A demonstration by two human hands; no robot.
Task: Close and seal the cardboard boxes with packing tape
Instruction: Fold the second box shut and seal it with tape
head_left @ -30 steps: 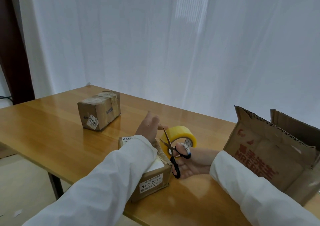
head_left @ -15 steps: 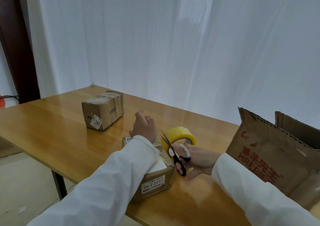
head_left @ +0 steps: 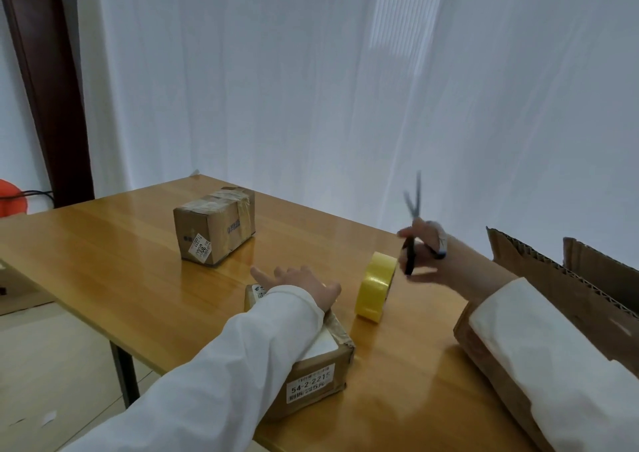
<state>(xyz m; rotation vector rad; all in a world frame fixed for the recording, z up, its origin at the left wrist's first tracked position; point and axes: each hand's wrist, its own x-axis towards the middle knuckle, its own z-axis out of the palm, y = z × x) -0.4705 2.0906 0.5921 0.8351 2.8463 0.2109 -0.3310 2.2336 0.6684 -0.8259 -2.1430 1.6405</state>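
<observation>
Status check, three boxes in view on the glossy wooden bench [head_left: 103, 254].

Far box: small brown cardboard box with clear tape bands across its top [head_left: 215, 225], standing near the far edge, closed and taped. Judged done.

Near box: small brown cardboard box with white printed labels [head_left: 313, 368], at the front edge. Flaps down; tape shows along its top right edge. The left hand [head_left: 301, 284] lies flat over its far end, fingers straight and spread, gripping nothing. Judged to be at the press-down stage, nearly sealed; the sleeve hides most of the top.

Right box: large brown corrugated carton with red print [head_left: 567, 299], flaps standing up, unsealed. This one is left to do.

Tools: yellow roll of packing tape [head_left: 377, 284] stands on edge on the bench, between the hands, free of both. The right hand [head_left: 428, 258] is raised, fingers curled round black-handled scissors [head_left: 413, 220], blades up and slightly parted, blurred.
</observation>
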